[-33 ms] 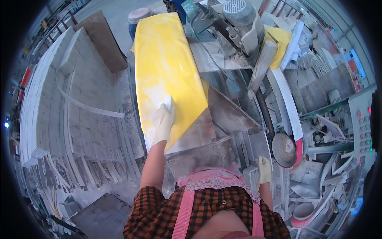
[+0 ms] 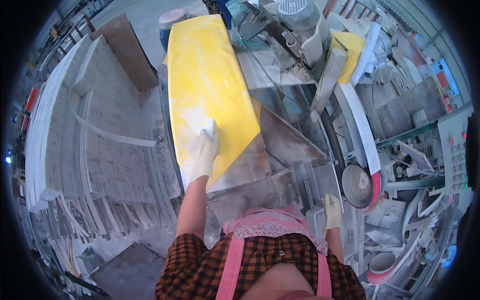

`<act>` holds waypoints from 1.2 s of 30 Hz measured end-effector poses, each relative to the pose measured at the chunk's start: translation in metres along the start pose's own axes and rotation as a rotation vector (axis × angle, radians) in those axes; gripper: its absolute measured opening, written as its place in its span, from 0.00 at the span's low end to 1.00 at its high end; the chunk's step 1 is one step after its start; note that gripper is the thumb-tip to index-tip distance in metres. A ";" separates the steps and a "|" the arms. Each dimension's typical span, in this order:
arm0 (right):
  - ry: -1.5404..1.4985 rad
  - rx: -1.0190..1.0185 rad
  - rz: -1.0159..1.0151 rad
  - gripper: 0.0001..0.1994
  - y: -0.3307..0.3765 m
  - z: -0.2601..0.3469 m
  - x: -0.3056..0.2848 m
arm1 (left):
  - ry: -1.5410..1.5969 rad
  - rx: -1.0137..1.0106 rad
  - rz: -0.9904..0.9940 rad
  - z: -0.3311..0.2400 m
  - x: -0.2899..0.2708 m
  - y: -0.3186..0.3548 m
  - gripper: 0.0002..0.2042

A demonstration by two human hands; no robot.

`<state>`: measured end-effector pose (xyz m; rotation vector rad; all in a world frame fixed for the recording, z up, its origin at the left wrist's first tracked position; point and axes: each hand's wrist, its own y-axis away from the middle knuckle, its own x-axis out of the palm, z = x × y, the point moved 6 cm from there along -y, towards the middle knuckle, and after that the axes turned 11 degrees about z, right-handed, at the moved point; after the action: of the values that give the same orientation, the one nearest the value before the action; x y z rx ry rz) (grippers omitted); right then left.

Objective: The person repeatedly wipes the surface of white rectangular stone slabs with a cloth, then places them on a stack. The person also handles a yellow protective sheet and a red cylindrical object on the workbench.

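Observation:
A long yellow panel (image 2: 210, 75) lies tilted on the dusty grey work table (image 2: 285, 145), with white dust smeared over its near half. My left hand (image 2: 202, 152), in a white glove, presses a small white block (image 2: 211, 128) against the panel's near end. My right hand (image 2: 332, 211), also gloved, rests low at the table's near edge beside a white ribbed piece (image 2: 314, 220). Its fingers point down, and I cannot see whether they grip anything.
Stacks of pale stone tiles (image 2: 115, 150) fill the left side, with a brown board (image 2: 127, 50) behind them. A cutting machine with a grey motor (image 2: 295, 20) stands at the back. A round dish with a red rim (image 2: 357, 186) and a control panel (image 2: 455, 150) sit at right.

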<state>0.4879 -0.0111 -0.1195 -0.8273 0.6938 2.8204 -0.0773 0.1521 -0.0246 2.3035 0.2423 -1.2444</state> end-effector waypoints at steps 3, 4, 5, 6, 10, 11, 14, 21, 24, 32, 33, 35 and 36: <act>0.026 -0.013 -0.022 0.20 0.007 -0.002 -0.005 | 0.003 -0.009 -0.007 -0.003 -0.005 0.003 0.31; -0.006 0.014 -0.035 0.20 0.009 -0.007 -0.008 | 0.014 -0.003 -0.005 -0.003 -0.007 0.004 0.31; -0.039 0.041 -0.047 0.19 0.010 -0.013 -0.011 | -0.001 -0.004 -0.013 -0.004 -0.008 0.006 0.31; -0.070 0.091 -0.071 0.19 0.012 -0.021 -0.015 | 0.019 0.010 -0.018 -0.004 -0.009 0.007 0.31; -0.218 0.121 -0.140 0.18 0.006 -0.042 -0.028 | -0.040 0.007 -0.025 -0.003 -0.006 0.005 0.33; -0.230 0.129 -0.156 0.18 0.002 -0.047 -0.033 | -0.062 -0.003 -0.036 -0.003 -0.005 0.003 0.32; -0.254 0.043 -0.227 0.17 -0.020 -0.057 -0.057 | -0.106 -0.010 -0.070 0.000 -0.005 -0.003 0.31; -0.042 -0.254 -0.474 0.19 -0.072 -0.047 -0.198 | -0.078 -0.115 0.002 0.014 0.000 -0.017 0.31; 0.262 -0.327 -0.466 0.24 -0.088 -0.029 -0.250 | 0.069 -0.105 -0.039 0.020 0.003 -0.018 0.28; 0.912 -0.449 -0.188 0.48 -0.144 0.001 -0.257 | 0.190 -0.114 -0.032 0.058 0.016 -0.054 0.21; 0.916 -0.418 -0.181 0.48 -0.153 0.002 -0.255 | 0.150 -0.105 -0.036 0.062 0.018 -0.060 0.20; 0.862 -0.465 -0.234 0.47 -0.158 0.008 -0.253 | 0.026 -0.113 -0.048 0.067 0.017 -0.066 0.20; 0.913 -0.415 -0.215 0.46 -0.160 0.007 -0.251 | 0.058 -0.091 -0.058 0.068 0.016 -0.068 0.20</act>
<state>0.7346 0.1371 -0.0419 -2.1468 0.0418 2.3084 -0.1445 0.1741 -0.0920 2.2704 0.3808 -1.1713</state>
